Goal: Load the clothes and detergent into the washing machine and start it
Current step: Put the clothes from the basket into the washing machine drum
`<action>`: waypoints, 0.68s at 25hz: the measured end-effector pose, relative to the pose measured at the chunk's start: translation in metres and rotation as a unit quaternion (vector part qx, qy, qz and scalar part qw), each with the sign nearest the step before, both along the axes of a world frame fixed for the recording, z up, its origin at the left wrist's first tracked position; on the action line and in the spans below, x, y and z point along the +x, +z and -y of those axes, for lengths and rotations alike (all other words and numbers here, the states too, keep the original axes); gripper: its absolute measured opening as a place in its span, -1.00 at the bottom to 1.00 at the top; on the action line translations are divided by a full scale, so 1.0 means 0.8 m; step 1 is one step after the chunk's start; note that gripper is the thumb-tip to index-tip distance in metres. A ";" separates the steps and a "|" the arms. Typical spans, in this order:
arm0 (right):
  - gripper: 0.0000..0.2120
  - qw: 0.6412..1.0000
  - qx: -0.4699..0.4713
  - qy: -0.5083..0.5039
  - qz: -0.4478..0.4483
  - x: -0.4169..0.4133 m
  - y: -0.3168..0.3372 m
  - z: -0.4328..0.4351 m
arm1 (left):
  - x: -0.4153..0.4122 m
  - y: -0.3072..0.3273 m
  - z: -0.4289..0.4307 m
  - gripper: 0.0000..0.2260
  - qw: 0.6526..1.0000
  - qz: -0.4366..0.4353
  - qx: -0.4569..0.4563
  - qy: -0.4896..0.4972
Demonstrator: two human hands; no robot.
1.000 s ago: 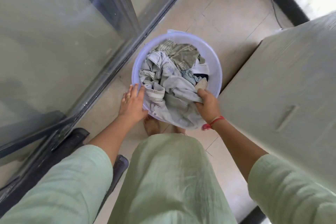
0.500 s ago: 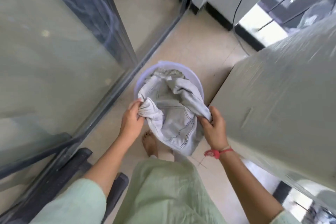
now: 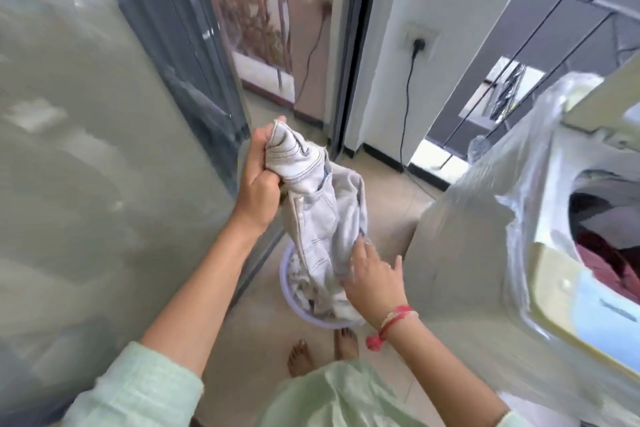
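My left hand (image 3: 258,180) is raised and gripped around the top of a pale grey garment (image 3: 323,215) with dark stitching. The garment hangs down into a lilac plastic tub (image 3: 289,291) of clothes on the floor. Lower down, my right hand (image 3: 375,282) touches the hanging cloth with spread fingers; a red thread is tied at that wrist. At the right stands a top-loading washing machine (image 3: 467,270) wrapped in clear plastic. Its lid is up and dark red clothes (image 3: 602,253) lie in the drum.
A glass sliding door (image 3: 104,149) with a dark frame runs along the left. Straight ahead, a black cable (image 3: 405,107) drops from a wall socket to the floor. My bare feet (image 3: 322,354) stand on beige tiles just behind the tub.
My left hand has lifted the grey garment up out of the tub. The right hand has slid down the cloth. My view has risen, bringing the machine's open drum into sight.
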State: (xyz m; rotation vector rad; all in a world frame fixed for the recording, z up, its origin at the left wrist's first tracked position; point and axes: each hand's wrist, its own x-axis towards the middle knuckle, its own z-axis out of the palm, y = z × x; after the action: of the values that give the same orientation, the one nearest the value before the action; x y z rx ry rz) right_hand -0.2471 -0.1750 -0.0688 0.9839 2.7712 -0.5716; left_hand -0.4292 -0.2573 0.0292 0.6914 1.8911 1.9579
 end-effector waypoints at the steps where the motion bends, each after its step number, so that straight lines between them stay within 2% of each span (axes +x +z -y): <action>1: -0.20 0.995 0.094 0.014 -0.022 -0.001 0.015 -0.005 | -0.005 0.020 0.000 -0.63 0.999 -0.025 0.004 -0.021; 2: -0.07 0.985 0.149 0.018 -0.088 -0.004 0.035 -0.014 | -0.007 0.035 0.004 -0.60 0.998 -0.049 -0.003 -0.047; 4: 0.19 0.974 0.113 0.020 -0.193 -0.014 0.070 -0.048 | -0.007 0.059 0.013 -0.61 0.991 -0.074 -0.004 -0.111; 5: 0.28 0.976 0.076 0.023 -0.203 -0.021 0.089 -0.071 | -0.003 0.072 0.019 -0.65 0.987 -0.056 0.009 -0.148; 7: 0.37 0.983 0.080 0.049 -0.158 -0.045 0.119 -0.110 | 0.009 0.109 0.028 -0.73 0.972 -0.017 0.045 -0.228; 9: 0.37 0.982 0.077 0.120 -0.125 -0.075 0.132 -0.134 | 0.017 0.152 0.038 -0.78 0.949 -0.015 0.044 -0.312; 12: 0.25 0.948 -0.041 0.230 -0.215 -0.098 0.129 -0.122 | 0.013 0.195 0.053 -0.74 0.911 -0.042 0.026 -0.408; 14: 0.15 0.929 -0.121 0.216 -0.275 -0.097 0.130 -0.112 | -0.001 0.203 0.065 -0.70 0.905 -0.012 0.021 -0.424; 15: 0.15 0.931 -0.141 0.189 -0.279 -0.095 0.135 -0.107 | -0.008 0.200 0.068 -0.71 0.901 -0.002 0.012 -0.434; 17: 0.10 0.944 -0.148 0.184 -0.231 -0.095 0.143 -0.102 | -0.012 0.196 0.074 -0.78 0.887 -0.003 -0.032 -0.460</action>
State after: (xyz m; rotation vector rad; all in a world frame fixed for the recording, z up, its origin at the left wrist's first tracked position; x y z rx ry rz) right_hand -0.3230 -0.0934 0.0457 0.2761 3.0070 -1.2367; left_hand -0.4386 -0.3166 0.1860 1.2699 1.2256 1.2535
